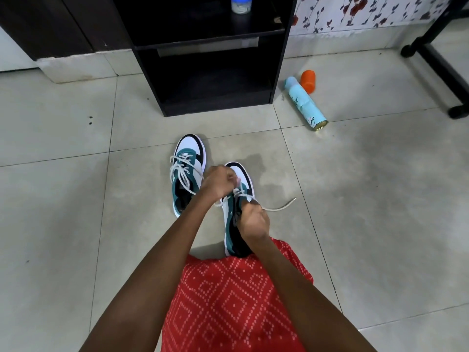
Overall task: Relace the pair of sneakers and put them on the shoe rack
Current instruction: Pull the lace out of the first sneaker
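Sneaker (243, 174) on the floor (76, 199): the left hand (219, 182) is pinching its lace (279, 206) with curled fingers, while the right hand (253, 222) is gripping the same lace, fingers closed.

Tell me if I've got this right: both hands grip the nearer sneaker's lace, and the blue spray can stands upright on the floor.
Not quite. The head view shows the spray can lying on its side on the floor, not upright. The left hand and right hand do grip the lace of the nearer sneaker.
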